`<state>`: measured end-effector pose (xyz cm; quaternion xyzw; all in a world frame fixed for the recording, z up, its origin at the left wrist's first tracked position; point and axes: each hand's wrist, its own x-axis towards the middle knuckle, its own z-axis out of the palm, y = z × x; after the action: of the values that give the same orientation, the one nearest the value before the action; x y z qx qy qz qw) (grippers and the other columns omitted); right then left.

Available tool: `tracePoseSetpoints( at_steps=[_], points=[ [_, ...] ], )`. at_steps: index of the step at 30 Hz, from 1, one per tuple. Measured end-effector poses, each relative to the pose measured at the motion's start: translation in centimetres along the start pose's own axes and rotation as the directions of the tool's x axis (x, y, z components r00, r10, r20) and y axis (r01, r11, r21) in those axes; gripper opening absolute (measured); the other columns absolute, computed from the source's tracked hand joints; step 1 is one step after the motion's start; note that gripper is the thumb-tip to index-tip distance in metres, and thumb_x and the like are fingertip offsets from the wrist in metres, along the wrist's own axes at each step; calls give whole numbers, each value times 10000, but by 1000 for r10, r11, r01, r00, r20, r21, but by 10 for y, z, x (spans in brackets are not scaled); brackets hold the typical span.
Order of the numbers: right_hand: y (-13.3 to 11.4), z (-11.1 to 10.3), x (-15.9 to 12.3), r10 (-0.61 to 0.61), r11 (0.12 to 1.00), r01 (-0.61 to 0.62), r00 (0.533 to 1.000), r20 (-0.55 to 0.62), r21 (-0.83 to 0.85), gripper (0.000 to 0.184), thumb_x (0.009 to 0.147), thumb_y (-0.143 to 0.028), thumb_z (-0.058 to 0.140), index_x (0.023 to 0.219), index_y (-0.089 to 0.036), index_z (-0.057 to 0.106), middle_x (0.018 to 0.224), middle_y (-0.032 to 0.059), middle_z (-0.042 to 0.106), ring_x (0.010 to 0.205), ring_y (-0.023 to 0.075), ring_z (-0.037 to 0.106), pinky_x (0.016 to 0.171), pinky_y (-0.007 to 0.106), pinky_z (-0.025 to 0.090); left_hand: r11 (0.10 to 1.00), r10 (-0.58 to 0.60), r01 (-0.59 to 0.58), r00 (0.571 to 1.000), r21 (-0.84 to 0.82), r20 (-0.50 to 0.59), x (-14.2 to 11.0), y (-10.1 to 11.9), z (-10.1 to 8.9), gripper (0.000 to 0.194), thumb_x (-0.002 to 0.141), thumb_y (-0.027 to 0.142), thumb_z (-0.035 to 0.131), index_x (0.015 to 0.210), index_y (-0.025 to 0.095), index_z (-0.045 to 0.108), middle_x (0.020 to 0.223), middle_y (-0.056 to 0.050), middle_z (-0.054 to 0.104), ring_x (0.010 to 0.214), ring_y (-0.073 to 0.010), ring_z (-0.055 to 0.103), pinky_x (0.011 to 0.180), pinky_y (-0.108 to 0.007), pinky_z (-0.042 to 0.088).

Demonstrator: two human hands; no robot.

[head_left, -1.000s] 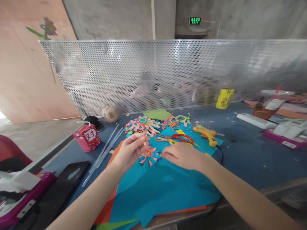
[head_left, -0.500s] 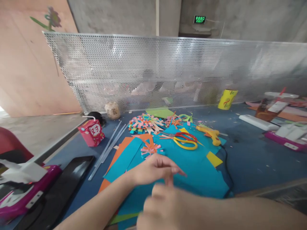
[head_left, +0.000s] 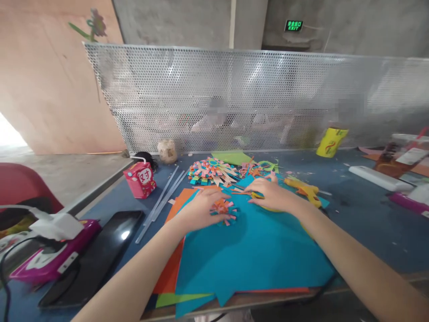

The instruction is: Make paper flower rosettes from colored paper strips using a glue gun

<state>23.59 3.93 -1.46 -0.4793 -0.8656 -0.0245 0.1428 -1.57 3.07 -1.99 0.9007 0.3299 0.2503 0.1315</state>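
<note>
My left hand [head_left: 203,208] reaches over the blue paper sheet [head_left: 248,250], fingers spread around the left side of a small orange, pink and blue fringed paper flower [head_left: 224,209]. My right hand [head_left: 272,194] lies over the scissors [head_left: 257,195], covering most of them; bits of yellow handle show beneath the palm and between thumb and forefinger. Its fingers are apart, and whether they touch the handles is hard to make out. Beyond the hands is a pile of fringed paper flowers [head_left: 212,170] in pink, blue and cream.
A yellow glue gun [head_left: 304,190] lies right of my right hand. To the left are clear glue sticks [head_left: 161,203], a red drink carton [head_left: 140,179], a black phone [head_left: 95,259] and a purple power strip [head_left: 55,255]. A perforated metal screen [head_left: 187,98] borders the table's back.
My hands, close together low over the blue sheet before, have moved apart and forward: left to the small paper flower, right over the scissors. The view has shifted slightly left.
</note>
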Motion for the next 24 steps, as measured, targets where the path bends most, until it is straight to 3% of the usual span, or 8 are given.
tracePoseSetpoints(
  at_steps=[5,8,11,16,21,24],
  points=[
    [-4,-3,-8,-36,998,27,986,161,61,334,784,-335,557,1114,-281,572,1156,61,599,1128,257,475,949,513,198,983,91,-117,979,143,181,-1,9,8,536,732,448,590,1209,229,485,1183,-71,580,1103,-256,507,971,-435,318],
    [-7,-6,-7,-81,994,61,969,233,94,376,791,-286,554,1167,-304,539,1188,42,586,1133,243,481,964,508,197,977,110,-144,972,159,207,0,11,8,456,773,276,532,1221,217,473,1184,-86,578,1089,-240,520,974,-424,304],
    [-8,-5,-7,-129,987,103,964,233,121,346,802,-194,524,1125,-307,571,1138,10,621,1057,216,541,975,488,218,982,118,-140,979,127,169,-1,13,8,515,733,155,499,1241,233,456,1176,-89,580,1095,-246,513,971,-417,293],
    [-6,-3,-11,-185,979,165,966,180,119,320,771,-148,556,1054,-288,611,1043,-6,665,973,200,581,945,428,323,993,64,-74,992,91,111,4,24,24,501,776,325,527,1257,225,429,1172,-105,590,1136,-304,478,965,-470,252],
    [-21,0,-16,-281,958,285,955,96,-33,280,783,-115,535,1030,-224,611,973,45,670,936,174,598,838,296,432,996,-5,0,998,89,60,6,32,40,563,771,349,549,1283,210,360,1100,-93,625,1075,-295,518,960,-480,230],
    [-37,6,-17,-261,950,270,962,77,-157,334,800,-72,473,1107,-169,561,878,77,670,849,186,621,750,296,472,995,-75,76,997,63,-18,3,31,40,618,762,332,559,1307,213,293,1089,-82,621,1014,-274,551,963,-485,221]
  ],
)
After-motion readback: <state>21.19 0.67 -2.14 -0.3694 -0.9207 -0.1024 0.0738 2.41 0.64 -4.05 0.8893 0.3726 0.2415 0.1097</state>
